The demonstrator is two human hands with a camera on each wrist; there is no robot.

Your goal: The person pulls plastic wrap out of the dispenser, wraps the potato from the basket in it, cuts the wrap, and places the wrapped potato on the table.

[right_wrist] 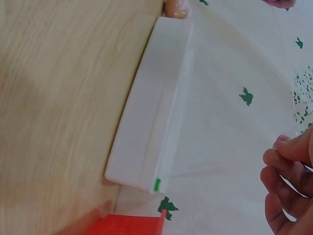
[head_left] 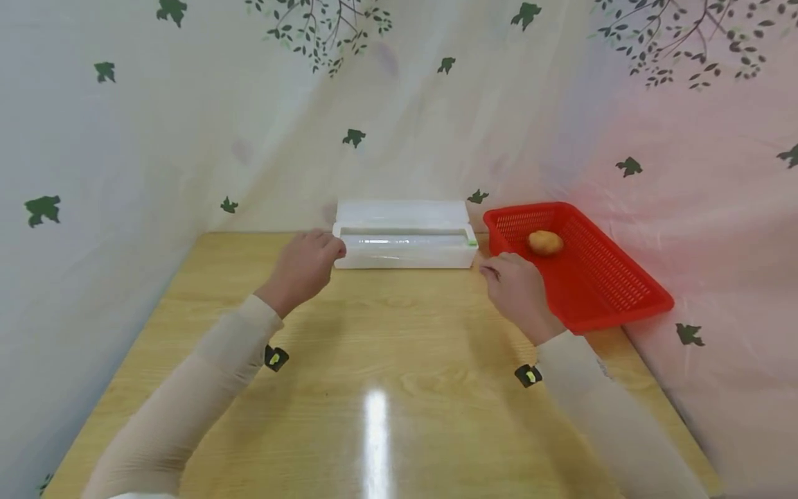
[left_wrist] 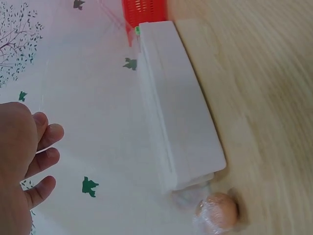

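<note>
Flanking white cling-film dispenser point(head_left: 405, 239) on counter point(head_left: 374, 360): left hand point(head_left: 305, 267), right hand point(head_left: 517, 291), both loosely curled, empty. Potato point(head_left: 545, 242) in red basket point(head_left: 598, 291).

Red basket point(left_wrist: 144, 11) cut off by the frame's top edge

Staged recording booth, kitchen-style props. Wooden desk point(head_left: 386, 388) was boxed in by leaf-printed curtain point(head_left: 156, 138) on three sides; cling-film dispenser point(head_left: 405, 235) and red basket point(head_left: 623, 291) with potato point(head_left: 545, 242) sat on it.
</note>
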